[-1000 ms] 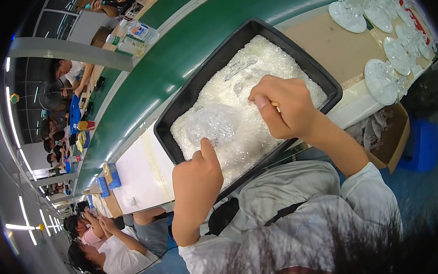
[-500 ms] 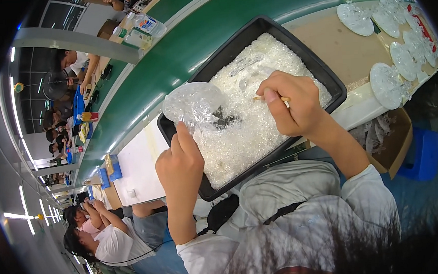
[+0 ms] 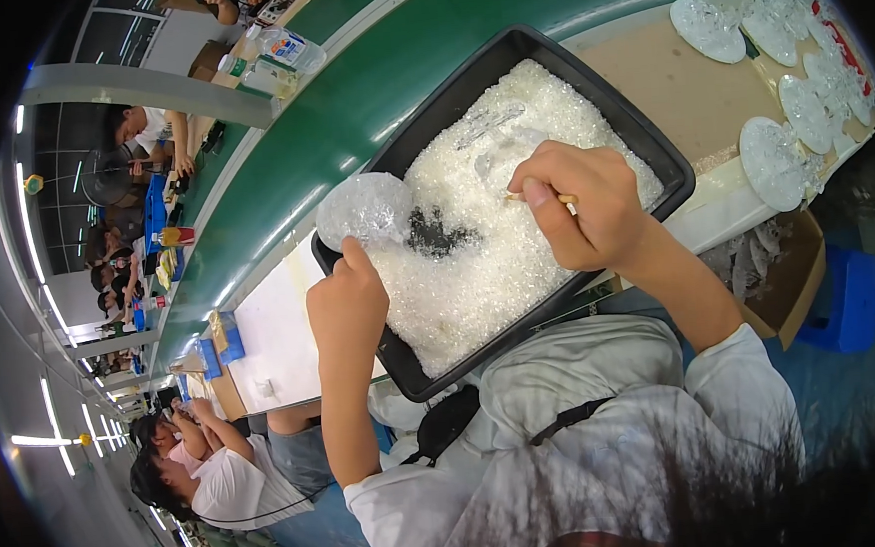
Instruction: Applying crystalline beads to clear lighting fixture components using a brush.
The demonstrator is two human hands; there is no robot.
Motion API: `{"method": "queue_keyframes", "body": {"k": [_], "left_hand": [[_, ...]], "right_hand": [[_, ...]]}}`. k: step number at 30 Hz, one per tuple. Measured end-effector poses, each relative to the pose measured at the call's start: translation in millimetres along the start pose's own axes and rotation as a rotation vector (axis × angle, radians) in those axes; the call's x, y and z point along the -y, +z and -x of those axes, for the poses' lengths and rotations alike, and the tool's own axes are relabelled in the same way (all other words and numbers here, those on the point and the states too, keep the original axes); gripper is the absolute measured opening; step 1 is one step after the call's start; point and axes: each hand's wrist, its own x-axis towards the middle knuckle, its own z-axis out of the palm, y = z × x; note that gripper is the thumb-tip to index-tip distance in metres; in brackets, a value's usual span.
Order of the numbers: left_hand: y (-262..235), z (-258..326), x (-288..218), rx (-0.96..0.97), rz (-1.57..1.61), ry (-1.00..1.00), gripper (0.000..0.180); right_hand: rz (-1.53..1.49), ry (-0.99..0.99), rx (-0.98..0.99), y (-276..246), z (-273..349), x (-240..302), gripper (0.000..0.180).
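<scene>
My left hand (image 3: 349, 304) pinches the near edge of a clear round disc (image 3: 362, 210) with a rough, glittering surface, over the left corner of a black tray (image 3: 665, 149). Clear, sparkling granules (image 3: 459, 302) fill most of the tray. Beside the disc a dark patch of tray floor shows through them. Above the granules on the right, my right hand (image 3: 589, 209) is closed round a thin yellowish stick (image 3: 567, 199). The tip of the stick is hard to make out. Several clear pieces (image 3: 493, 122) lie on the granules near the tray's far side.
Clear round pieces with spiky tops (image 3: 777, 165) stand on the table at the right. Below them are a cardboard box (image 3: 794, 282) of clear pieces and a blue plastic stool (image 3: 845, 299). A green belt (image 3: 349, 129) runs behind the tray. Co-workers sit at the left.
My left hand has moved slightly left with the disc, baring more of the dark patch. The disc looks more turned toward me. My right hand has barely moved.
</scene>
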Motion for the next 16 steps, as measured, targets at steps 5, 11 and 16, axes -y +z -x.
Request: {"method": "queue_keyframes", "body": {"k": [5, 11, 16], "left_hand": [[-32, 12, -8, 0.066, 0.181, 0.036, 0.033], [-36, 20, -21, -0.075, 0.186, 0.148, 0.037], [1, 15, 2, -0.366, -0.056, 0.326, 0.045]], "right_hand": [[0.01, -0.006, 0.019, 1, -1, 1, 0.007], [0.01, -0.01, -0.015, 2, -1, 0, 0.006], [-0.02, 0.005, 0.013, 0, 1, -1, 0.008]]}}
